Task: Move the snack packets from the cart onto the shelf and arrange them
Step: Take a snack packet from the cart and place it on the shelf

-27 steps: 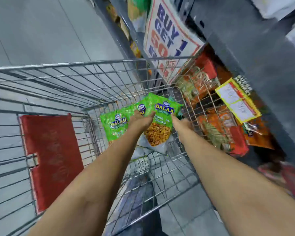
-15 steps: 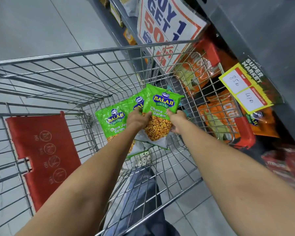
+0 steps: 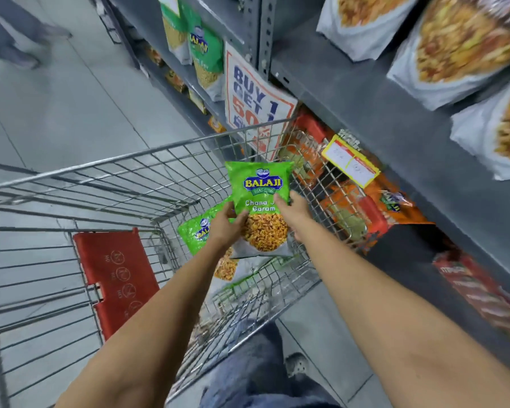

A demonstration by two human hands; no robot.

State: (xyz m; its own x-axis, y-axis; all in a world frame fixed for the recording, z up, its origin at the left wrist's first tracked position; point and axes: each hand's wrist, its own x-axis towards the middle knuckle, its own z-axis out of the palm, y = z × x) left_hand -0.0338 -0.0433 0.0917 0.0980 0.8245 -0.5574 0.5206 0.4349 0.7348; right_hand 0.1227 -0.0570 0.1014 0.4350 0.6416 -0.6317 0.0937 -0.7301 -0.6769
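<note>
A green Balaji snack packet (image 3: 259,187) is held upright above the wire cart (image 3: 136,160). My left hand (image 3: 228,222) grips its left edge and my right hand (image 3: 295,213) grips its right edge. A second green packet (image 3: 193,234) lies in the cart just below and left of it, partly hidden by my left hand. More packets sit lower in the cart under my arms. The grey metal shelf (image 3: 365,113) runs along the right, with white snack bags (image 3: 459,45) on its upper level.
Orange packets (image 3: 350,207) fill the lower shelf beside the cart, below a yellow price tag (image 3: 350,164). A "Buy 1 Get 1" sign (image 3: 253,104) hangs on the shelf post. The cart's red child seat flap (image 3: 115,275) is at left. Another person's legs (image 3: 9,36) stand far left.
Both hands have lifted the front green packet up out of the cart, clear of the second one. My view has tilted up, so that more of the shelf shows.
</note>
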